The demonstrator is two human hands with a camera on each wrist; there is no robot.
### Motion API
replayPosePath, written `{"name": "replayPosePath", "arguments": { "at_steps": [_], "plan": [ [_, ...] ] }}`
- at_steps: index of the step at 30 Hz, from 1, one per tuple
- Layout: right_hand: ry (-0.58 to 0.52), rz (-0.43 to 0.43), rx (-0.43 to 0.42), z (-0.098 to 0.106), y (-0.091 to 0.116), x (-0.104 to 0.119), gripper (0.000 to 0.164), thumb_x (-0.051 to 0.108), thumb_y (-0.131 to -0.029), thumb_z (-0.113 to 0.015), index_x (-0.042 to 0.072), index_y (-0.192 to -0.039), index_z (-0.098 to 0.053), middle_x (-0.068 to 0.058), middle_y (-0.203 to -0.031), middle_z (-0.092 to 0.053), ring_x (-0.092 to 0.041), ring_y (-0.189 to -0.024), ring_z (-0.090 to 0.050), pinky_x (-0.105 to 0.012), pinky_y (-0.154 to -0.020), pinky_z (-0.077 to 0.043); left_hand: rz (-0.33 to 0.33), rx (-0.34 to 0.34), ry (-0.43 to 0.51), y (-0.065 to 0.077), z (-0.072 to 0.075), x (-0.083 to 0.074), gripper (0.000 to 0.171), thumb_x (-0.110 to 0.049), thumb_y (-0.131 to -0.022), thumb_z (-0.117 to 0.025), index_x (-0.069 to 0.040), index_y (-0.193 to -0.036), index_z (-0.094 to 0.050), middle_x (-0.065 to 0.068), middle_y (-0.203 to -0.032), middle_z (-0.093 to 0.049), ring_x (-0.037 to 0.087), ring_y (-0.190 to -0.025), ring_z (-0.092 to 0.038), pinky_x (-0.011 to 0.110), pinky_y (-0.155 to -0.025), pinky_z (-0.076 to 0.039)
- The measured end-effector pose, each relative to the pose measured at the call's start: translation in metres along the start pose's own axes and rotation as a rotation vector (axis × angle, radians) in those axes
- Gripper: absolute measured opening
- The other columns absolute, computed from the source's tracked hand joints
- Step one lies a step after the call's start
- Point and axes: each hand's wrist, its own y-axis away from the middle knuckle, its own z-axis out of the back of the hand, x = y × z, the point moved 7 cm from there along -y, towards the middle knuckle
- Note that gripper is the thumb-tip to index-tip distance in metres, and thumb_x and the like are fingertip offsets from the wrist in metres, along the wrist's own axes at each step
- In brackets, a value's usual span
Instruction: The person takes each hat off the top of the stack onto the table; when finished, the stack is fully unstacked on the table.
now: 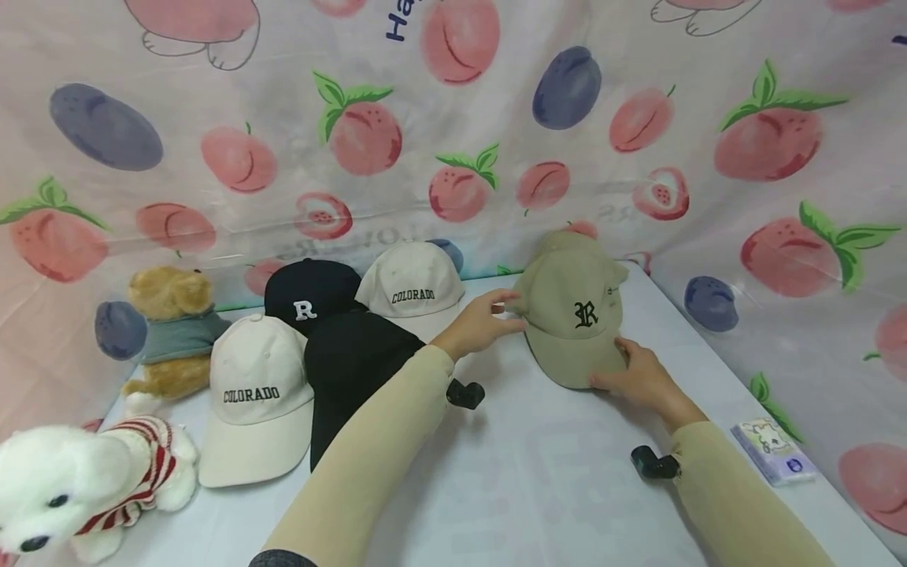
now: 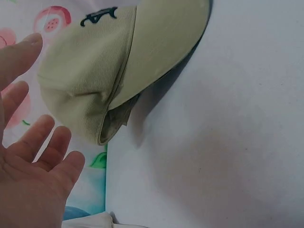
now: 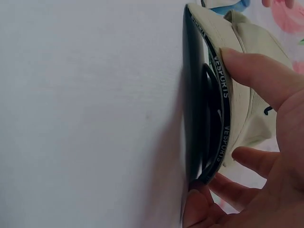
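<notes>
A khaki baseball cap [image 1: 556,303] with a black letter R on its front stands at the back right of the white table. At its brim, my right hand [image 1: 648,383] grips the edge, thumb on top and fingers round the side. Lettered tape lines the brim's edge in the right wrist view, with a dark shape under it that I cannot make out. My left hand [image 1: 478,321] is beside the cap's left side, fingers spread and loosely bent. In the left wrist view that hand [image 2: 35,173] shows a gap between its fingertips and the cap.
Left of my hands are two cream COLORADO caps [image 1: 258,378] [image 1: 411,276], a black cap with a white R [image 1: 301,283] and a plain black cap [image 1: 354,354]. A teddy bear [image 1: 173,339] and white plush dog [image 1: 64,480] sit farther left. A small purple pack [image 1: 772,449] lies right.
</notes>
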Motion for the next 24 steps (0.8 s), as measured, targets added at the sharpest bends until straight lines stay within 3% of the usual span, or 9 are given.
{"name": "replayPosePath", "arguments": {
  "at_steps": [5,13,24],
  "plan": [
    [-0.010,0.058,0.019,-0.003,0.008,0.005,0.107,0.041,-0.085,-0.079,-0.016,-0.151,-0.018,-0.044,-0.149,-0.021,-0.058,-0.138,-0.021,-0.066,-0.110,-0.021,0.030,-0.041,0.013,-0.004,0.004,0.001,0.060,-0.028,-0.093,-0.074,-0.023,-0.147,-0.051,0.002,-0.152,-0.042,0.023,-0.138,-0.038,0.042,-0.104,-0.042],
    [-0.016,0.091,0.045,-0.009,0.022,0.008,0.106,0.038,-0.083,-0.081,-0.014,-0.151,-0.020,-0.043,-0.149,-0.022,-0.058,-0.137,-0.021,-0.068,-0.109,-0.021,0.009,-0.089,0.032,-0.007,0.006,-0.001,0.067,-0.026,-0.095,-0.072,-0.022,-0.154,-0.041,0.002,-0.158,-0.036,0.027,-0.141,-0.035,0.045,-0.107,-0.040],
    [-0.062,0.128,0.063,-0.013,0.030,0.010,0.106,0.031,-0.081,-0.085,-0.016,-0.150,-0.019,-0.042,-0.150,-0.022,-0.057,-0.137,-0.023,-0.068,-0.109,-0.022,-0.035,-0.054,0.086,-0.011,0.000,-0.009,0.067,-0.018,-0.094,-0.073,-0.018,-0.154,-0.042,0.008,-0.155,-0.040,0.027,-0.132,-0.047,0.039,-0.099,-0.047]
  ]
}}
